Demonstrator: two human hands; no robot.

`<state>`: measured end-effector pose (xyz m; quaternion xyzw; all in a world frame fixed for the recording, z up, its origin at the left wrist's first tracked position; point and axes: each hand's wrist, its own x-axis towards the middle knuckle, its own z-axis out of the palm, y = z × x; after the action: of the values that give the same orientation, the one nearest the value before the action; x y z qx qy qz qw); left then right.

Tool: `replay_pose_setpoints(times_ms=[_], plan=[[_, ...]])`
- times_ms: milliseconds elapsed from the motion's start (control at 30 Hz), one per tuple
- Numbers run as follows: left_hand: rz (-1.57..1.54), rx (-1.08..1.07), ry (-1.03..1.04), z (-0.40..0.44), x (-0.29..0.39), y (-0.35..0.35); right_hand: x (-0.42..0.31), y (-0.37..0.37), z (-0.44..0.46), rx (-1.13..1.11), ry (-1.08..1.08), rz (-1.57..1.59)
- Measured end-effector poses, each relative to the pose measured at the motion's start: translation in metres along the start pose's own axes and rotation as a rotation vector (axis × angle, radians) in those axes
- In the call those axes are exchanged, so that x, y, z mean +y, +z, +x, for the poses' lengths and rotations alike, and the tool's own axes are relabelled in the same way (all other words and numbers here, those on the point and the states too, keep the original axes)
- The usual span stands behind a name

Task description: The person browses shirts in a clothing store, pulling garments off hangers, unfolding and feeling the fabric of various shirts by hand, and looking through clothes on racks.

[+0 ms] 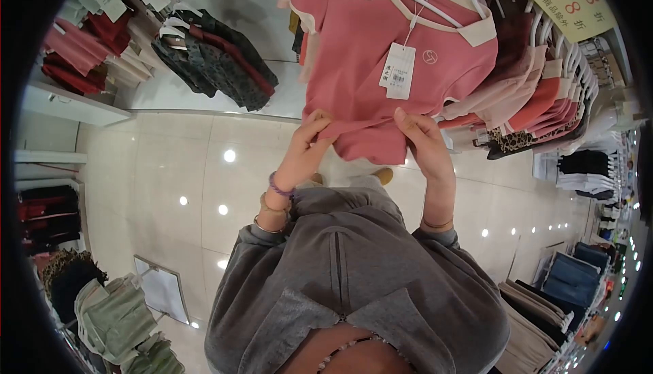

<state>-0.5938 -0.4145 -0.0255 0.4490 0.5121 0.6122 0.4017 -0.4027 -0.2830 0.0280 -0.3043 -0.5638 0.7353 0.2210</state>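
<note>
A pink short-sleeved top (354, 54) with a cream collar and cream trim hangs in front of me on a white hanger (425, 3). White paper tags (400, 71) dangle from its neckline. My left hand (309, 139) pinches the lower left part of the top, fingers closed on the cloth. On the lower right side, my right hand (423, 139) grips the fabric between thumb and fingers. Between the two hands the cloth is drawn into a fold, and the hem sags below it.
More shirts (544, 102) hang on a rail at the right, under a yellow sign (564, 0). Dark patterned garments (218, 54) hang at the upper left. Green clothes (115, 313) and a white-faced panel (162, 289) stand lower left. Trousers (537, 319) hang lower right. The floor (170, 190) is shiny tile.
</note>
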Motion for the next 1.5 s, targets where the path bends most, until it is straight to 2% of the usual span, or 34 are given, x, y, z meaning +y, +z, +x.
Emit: replay_pose_setpoints(times_ms=[100,200,300,400,500,600,700,833,933,1033,1133,1167,1200,1233,1267,1333,1367,1433,1500], plan=[[-0.197,-0.130,-0.208,-0.008,0.014,-0.018,-0.014,0.011,-0.005,0.046,-0.205,-0.062],[-0.278,-0.140,-0.402,-0.017,0.023,-0.026,-0.008,-0.003,-0.005,0.034,-0.193,-0.052],[-0.291,-0.106,-0.409,-0.018,0.032,-0.019,-0.007,-0.005,-0.007,0.033,-0.206,-0.032],[-0.030,-0.163,-0.274,-0.014,0.018,-0.022,-0.013,0.000,-0.013,0.136,-0.149,0.072],[0.328,-0.043,-0.259,-0.014,0.022,-0.023,-0.006,-0.017,-0.015,0.128,-0.244,0.175],[0.390,0.258,-0.055,-0.015,0.000,-0.032,-0.018,-0.029,-0.021,0.244,-0.217,0.362],[0.329,0.301,-0.012,-0.019,-0.010,-0.050,-0.024,-0.047,-0.025,0.335,-0.192,0.558],[-0.059,0.207,-0.157,-0.023,-0.006,-0.057,-0.029,-0.051,-0.029,0.256,-0.226,0.594],[-0.377,0.281,-0.194,-0.019,0.001,-0.044,-0.013,-0.059,-0.018,0.322,-0.186,0.640],[-0.408,0.292,-0.263,-0.017,-0.016,-0.049,-0.015,-0.049,-0.013,0.237,-0.221,0.588],[-0.157,0.272,-0.317,-0.020,-0.019,-0.040,-0.013,-0.042,-0.009,0.248,-0.273,0.439],[0.037,0.094,-0.292,-0.018,-0.023,-0.038,-0.014,-0.031,-0.009,0.205,-0.311,0.424],[0.228,-0.084,-0.264,-0.017,-0.030,-0.034,-0.014,-0.012,-0.011,0.163,-0.345,0.407],[0.267,-0.098,-0.177,-0.017,-0.037,-0.017,-0.012,0.004,-0.014,0.121,-0.376,0.388],[0.304,-0.111,-0.091,-0.019,-0.044,-0.001,-0.002,0.010,-0.016,-0.049,-0.281,0.340],[0.294,-0.066,0.016,-0.027,-0.062,0.001,-0.014,0.057,-0.027,-0.294,-0.080,0.013],[0.291,-0.048,0.072,-0.029,-0.072,0.000,-0.011,0.076,-0.026,-0.450,-0.319,-0.290],[0.281,-0.016,0.178,-0.037,-0.090,-0.003,-0.011,0.092,-0.026,-0.601,-0.348,-0.438],[0.360,0.022,0.264,-0.040,-0.097,-0.010,-0.010,0.080,-0.024,-0.440,-0.332,-0.498]])
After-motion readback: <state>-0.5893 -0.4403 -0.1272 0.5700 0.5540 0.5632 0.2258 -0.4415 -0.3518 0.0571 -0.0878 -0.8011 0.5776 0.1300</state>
